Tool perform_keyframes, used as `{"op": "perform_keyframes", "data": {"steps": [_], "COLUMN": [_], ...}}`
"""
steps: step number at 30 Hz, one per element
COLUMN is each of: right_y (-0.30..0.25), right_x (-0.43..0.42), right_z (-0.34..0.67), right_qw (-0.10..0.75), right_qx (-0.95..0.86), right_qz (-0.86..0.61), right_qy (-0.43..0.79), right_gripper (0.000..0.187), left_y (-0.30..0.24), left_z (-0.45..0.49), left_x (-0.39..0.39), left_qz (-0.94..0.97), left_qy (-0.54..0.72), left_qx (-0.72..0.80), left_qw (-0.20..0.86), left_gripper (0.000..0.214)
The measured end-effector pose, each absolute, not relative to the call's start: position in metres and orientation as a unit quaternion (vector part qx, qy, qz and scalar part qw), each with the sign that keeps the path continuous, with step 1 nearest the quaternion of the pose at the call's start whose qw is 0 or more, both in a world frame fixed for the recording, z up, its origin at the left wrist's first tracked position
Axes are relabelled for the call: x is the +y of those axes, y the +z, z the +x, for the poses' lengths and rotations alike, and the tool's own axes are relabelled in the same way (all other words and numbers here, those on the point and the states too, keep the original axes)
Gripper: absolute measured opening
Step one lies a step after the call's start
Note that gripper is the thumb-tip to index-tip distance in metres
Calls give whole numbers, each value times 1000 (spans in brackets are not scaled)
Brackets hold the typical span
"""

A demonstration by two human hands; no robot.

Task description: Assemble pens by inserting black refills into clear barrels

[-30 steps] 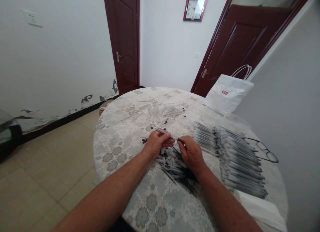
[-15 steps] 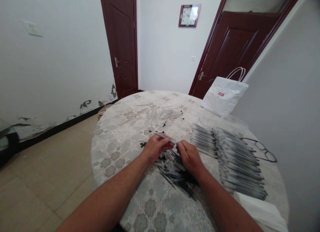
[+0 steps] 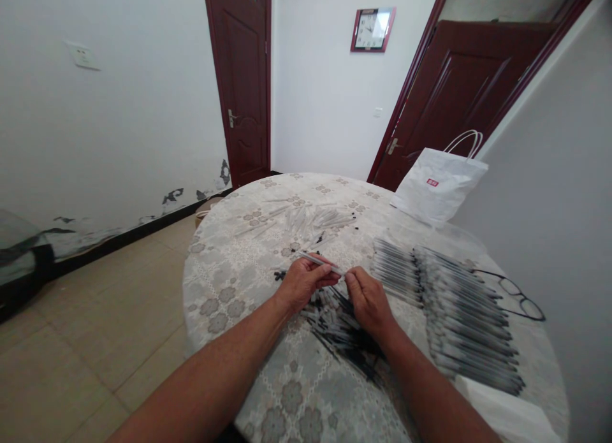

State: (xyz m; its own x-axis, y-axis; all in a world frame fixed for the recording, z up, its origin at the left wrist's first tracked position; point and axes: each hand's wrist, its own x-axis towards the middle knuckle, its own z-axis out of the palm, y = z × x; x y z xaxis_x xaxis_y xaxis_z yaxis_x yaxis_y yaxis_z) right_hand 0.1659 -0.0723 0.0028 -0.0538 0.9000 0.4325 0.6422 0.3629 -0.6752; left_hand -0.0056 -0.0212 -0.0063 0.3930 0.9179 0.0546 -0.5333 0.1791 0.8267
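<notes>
In the head view, the right hand [image 3: 369, 297] is bunched closed at the right end of a pen-like tube [image 3: 313, 259]; its fingertips are hidden, so what they grip cannot be told. Both hands partly cover a blurred heap of dark and pale pieces [image 3: 337, 325] on the near side. A white item [image 3: 507, 410], near right, is cut off below. The tube, slim, straight and whitish, lies pinched under the left hand's [image 3: 308, 280] thumb, above the table [image 3: 215, 264].

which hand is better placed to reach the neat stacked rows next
Right, most likely: the right grip sits nearer the stacked rows, while the left grip, holding a slim tube, is farther off.
</notes>
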Motion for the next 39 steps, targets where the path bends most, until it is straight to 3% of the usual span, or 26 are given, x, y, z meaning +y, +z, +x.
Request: {"op": "perform_keyframes", "data": {"steps": [4, 7, 17, 25, 33, 39], "right_y": [-4, -7, 2, -4, 5, -3], "right_x": [-70, -68, -71, -69, -74, -70], "right_z": [159, 157, 164, 158, 166, 156], "right_qw": [470, 489, 483, 488, 447, 499], "right_qx": [-577, -512, -619, -568, -656, -593], "right_qz": [-530, -517, -542, -543, -568, -515], "right_qy": [406, 480, 299, 380, 221, 366], "right_gripper": [43, 45, 29, 46, 27, 34], "left_y": [-5, -4, -5, -7, -9, -8], "left_z": [-6, -6, -5, -5, -4, -3], "left_x": [-22, -23, -25, -21, -21, -24], "left_qz": [411, 422, 416, 425, 428, 414], "left_qy": [494, 492, 494, 500, 504, 500], "left_qx": [238, 239, 234, 240, 241, 241], "left_qw": [728, 723, 726, 715, 710, 721], "left_gripper": [30, 31, 32, 32, 31, 32]}}
